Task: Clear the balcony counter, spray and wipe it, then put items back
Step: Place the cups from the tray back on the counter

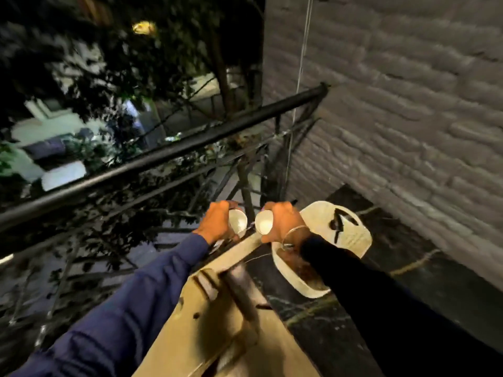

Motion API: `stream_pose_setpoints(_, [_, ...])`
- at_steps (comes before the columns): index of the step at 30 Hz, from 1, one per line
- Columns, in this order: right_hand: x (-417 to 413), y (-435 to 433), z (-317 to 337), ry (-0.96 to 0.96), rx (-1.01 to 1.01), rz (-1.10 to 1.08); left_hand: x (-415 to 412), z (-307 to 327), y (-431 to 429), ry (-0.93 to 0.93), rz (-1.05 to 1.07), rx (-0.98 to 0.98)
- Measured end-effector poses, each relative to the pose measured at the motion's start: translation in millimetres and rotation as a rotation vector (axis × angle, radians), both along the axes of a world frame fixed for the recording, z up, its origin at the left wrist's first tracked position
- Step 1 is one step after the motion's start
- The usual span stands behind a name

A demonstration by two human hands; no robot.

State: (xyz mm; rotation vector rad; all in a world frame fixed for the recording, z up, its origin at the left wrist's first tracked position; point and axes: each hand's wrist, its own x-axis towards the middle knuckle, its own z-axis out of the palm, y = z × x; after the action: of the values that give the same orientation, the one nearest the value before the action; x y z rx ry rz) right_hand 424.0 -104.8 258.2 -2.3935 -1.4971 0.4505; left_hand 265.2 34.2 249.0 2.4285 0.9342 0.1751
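My left hand [216, 221] is closed around a small white cup [238, 220], held tilted with its mouth facing me. My right hand [284, 220] grips a second white cup [264, 223] the same way, right beside the first. Both cups hover over the far end of the dark marbled balcony counter [381, 281]. A white oval dish [351, 238] with a dark mark on it lies on the counter just right of my right hand. A second white dish [292, 278] sits partly under my right forearm. The picture is blurred.
A black metal railing [163, 156] runs diagonally across the left, with trees and a street below. A grey brick wall [408, 104] bounds the counter on the right. A beige ledge or board [204, 322] with a dark bar lies along the counter's near left edge.
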Motion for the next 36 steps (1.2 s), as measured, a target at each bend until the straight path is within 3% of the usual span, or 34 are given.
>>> stream_pose_setpoints(9, [115.1, -134.6, 46.6, -0.033, 0.067, -0.265, 154.9, 58.5, -91.8, -0.044, -0.156, 0.017])
stream_pose_setpoints(21, [242.0, -334.7, 52.1, -0.082, 0.138, -0.675, 334.6, 53.1, -240.5, -0.117, -0.333, -0.031])
stream_pose_setpoints(36, [264.5, -518.4, -17.0, 0.072, 0.104, -1.139, 413.9, -24.6, -397.9, 0.144, -0.588, -0.115])
